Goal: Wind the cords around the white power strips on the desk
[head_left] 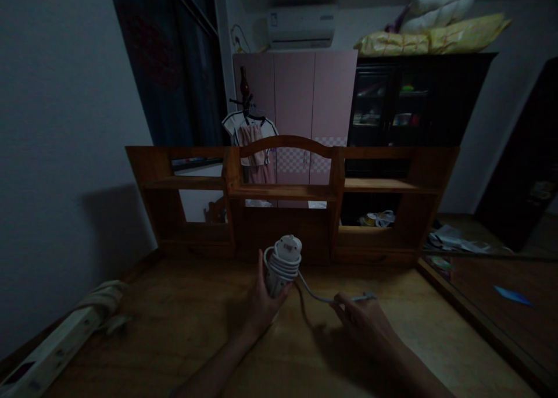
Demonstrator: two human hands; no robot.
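My left hand (264, 302) is closed around a white power strip (288, 248), held up over the wooden bed board with one end facing away from me. Several turns of its grey-white cord (284, 267) are wrapped round the body. From the wrapped turns a loose length runs to the right, into my right hand (360, 319). Thumb and fingers there pinch the cord near its end, and what seems to be the plug (369, 296) pokes out past them. The underside of the strip is hidden by my left palm.
Another white power strip (65, 340), cord wrapped round its far end, lies at the left by the wall. A wooden shelf headboard (283, 193) stands across the far side. A raised wooden edge (471, 322) runs along the right, with a blue sheet (512, 295) on the floor beyond.
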